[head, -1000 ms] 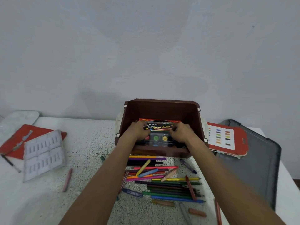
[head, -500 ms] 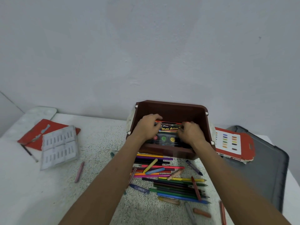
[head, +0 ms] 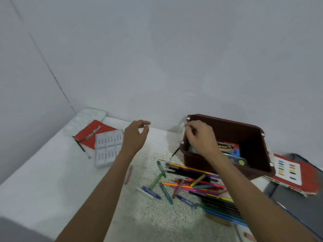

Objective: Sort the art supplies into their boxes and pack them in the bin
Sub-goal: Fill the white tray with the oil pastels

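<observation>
The brown bin (head: 244, 127) stands at the back right of the table, with a flat paint box (head: 230, 151) lying inside it. My right hand (head: 201, 138) hovers over the bin's left rim with its fingers curled; whether it grips anything is hidden. My left hand (head: 135, 137) is raised over the table, left of the bin, its fingers loosely curved around nothing. A pile of coloured pencils and crayons (head: 201, 186) lies scattered in front of the bin.
A white plastic insert tray (head: 108, 148) and a red box flap (head: 94, 132) lie at the back left with a thin black brush (head: 81, 146) and a pale palette (head: 83, 119). A red crayon box (head: 290, 172) rests on a dark lid (head: 297, 208) at the right.
Both hands have let go of the paint box, which now lies in the bin. My left hand has pulled out and moved left; the view has swung left.
</observation>
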A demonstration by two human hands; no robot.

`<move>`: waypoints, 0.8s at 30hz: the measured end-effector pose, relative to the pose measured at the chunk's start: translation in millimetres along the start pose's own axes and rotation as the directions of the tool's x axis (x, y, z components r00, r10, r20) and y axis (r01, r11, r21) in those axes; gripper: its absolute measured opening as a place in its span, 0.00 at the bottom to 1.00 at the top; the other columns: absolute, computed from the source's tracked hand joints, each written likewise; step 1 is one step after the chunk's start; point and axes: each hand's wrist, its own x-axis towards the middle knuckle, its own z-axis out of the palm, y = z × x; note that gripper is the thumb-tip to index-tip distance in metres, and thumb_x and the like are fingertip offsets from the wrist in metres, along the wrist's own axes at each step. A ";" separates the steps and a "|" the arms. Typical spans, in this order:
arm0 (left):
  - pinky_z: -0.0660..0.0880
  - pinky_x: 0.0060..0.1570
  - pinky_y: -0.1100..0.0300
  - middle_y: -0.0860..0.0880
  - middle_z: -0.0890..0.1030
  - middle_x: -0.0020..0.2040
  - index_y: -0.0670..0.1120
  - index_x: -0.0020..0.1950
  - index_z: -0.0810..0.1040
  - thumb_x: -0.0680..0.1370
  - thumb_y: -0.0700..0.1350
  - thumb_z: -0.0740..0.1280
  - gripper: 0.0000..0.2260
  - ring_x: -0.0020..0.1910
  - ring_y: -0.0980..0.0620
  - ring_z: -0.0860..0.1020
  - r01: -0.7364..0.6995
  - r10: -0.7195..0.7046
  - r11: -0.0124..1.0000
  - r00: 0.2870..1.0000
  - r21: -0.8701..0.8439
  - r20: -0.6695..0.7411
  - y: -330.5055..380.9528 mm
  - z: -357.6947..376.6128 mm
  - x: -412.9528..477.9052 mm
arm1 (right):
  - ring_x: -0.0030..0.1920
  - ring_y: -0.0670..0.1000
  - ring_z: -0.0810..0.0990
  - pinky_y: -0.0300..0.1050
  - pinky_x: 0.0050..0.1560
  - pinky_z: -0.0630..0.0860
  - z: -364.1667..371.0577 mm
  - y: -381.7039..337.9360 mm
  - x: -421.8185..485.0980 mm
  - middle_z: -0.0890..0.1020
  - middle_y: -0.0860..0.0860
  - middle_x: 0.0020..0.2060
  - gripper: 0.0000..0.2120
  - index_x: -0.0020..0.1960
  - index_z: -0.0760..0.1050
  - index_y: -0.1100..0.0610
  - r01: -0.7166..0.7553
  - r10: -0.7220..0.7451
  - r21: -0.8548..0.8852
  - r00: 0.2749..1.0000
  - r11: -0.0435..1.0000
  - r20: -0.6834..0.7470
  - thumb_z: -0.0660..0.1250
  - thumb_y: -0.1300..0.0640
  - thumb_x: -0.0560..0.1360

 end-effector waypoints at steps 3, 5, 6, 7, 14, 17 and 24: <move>0.70 0.57 0.59 0.46 0.81 0.57 0.45 0.58 0.81 0.79 0.40 0.65 0.09 0.54 0.52 0.76 0.181 -0.174 0.982 0.979 0.057 -0.106 -45.8 -46.8 -9.9 | 0.46 0.50 0.80 0.45 0.50 0.75 45.6 -52.5 8.2 0.83 0.51 0.48 0.10 0.55 0.81 0.57 -0.009 -0.006 0.128 0.993 0.992 0.116 0.64 0.58 0.78; 0.71 0.59 0.56 0.43 0.79 0.60 0.44 0.61 0.80 0.79 0.41 0.65 0.11 0.57 0.48 0.76 0.301 -0.290 0.952 0.947 0.062 -0.139 -70.4 -65.3 -17.7 | 0.45 0.48 0.79 0.43 0.50 0.75 73.1 -73.7 9.5 0.83 0.50 0.50 0.11 0.58 0.79 0.55 -0.059 0.021 0.168 0.975 0.984 0.221 0.64 0.56 0.78; 0.71 0.59 0.54 0.42 0.78 0.62 0.44 0.62 0.79 0.79 0.41 0.65 0.12 0.58 0.46 0.76 0.362 -0.348 0.929 0.926 0.075 -0.147 -84.0 -76.8 -21.4 | 0.45 0.47 0.79 0.42 0.49 0.74 89.8 -86.1 10.3 0.82 0.50 0.51 0.11 0.59 0.79 0.54 -0.099 0.045 0.190 0.961 0.977 0.271 0.64 0.55 0.79; 0.72 0.60 0.53 0.42 0.77 0.63 0.44 0.64 0.78 0.79 0.42 0.65 0.13 0.59 0.44 0.76 0.414 -0.399 0.906 0.904 0.084 -0.150 -95.9 -85.5 -24.4 | 0.46 0.47 0.79 0.41 0.49 0.74 105.0 -96.1 10.8 0.82 0.50 0.52 0.12 0.60 0.78 0.53 -0.150 0.077 0.208 0.944 0.967 0.320 0.64 0.55 0.79; 0.71 0.63 0.49 0.40 0.76 0.66 0.44 0.70 0.72 0.79 0.46 0.65 0.19 0.63 0.40 0.74 0.551 -0.549 0.827 0.834 0.113 -0.051 -137.7 -114.1 -36.5 | 0.63 0.56 0.76 0.53 0.64 0.73 184.5 -136.9 5.3 0.74 0.57 0.67 0.23 0.74 0.65 0.54 -0.494 0.299 0.186 0.740 0.849 0.603 0.63 0.53 0.80; 0.72 0.60 0.52 0.42 0.76 0.66 0.45 0.70 0.71 0.80 0.47 0.64 0.19 0.63 0.42 0.75 0.569 -0.571 0.819 0.821 0.075 0.002 -140.7 -117.7 -38.4 | 0.67 0.57 0.73 0.57 0.67 0.71 203.1 -143.2 -2.6 0.72 0.57 0.70 0.26 0.76 0.62 0.56 -0.534 0.310 0.169 0.688 0.828 0.656 0.64 0.55 0.79; 0.76 0.54 0.53 0.45 0.80 0.62 0.46 0.66 0.74 0.80 0.46 0.63 0.14 0.57 0.47 0.78 0.590 -0.590 0.806 0.807 -0.045 0.017 -141.1 -123.9 -41.1 | 0.56 0.54 0.78 0.50 0.56 0.77 204.4 -143.6 -7.3 0.78 0.57 0.60 0.21 0.72 0.67 0.56 -0.551 0.377 0.200 0.751 0.810 0.542 0.62 0.57 0.80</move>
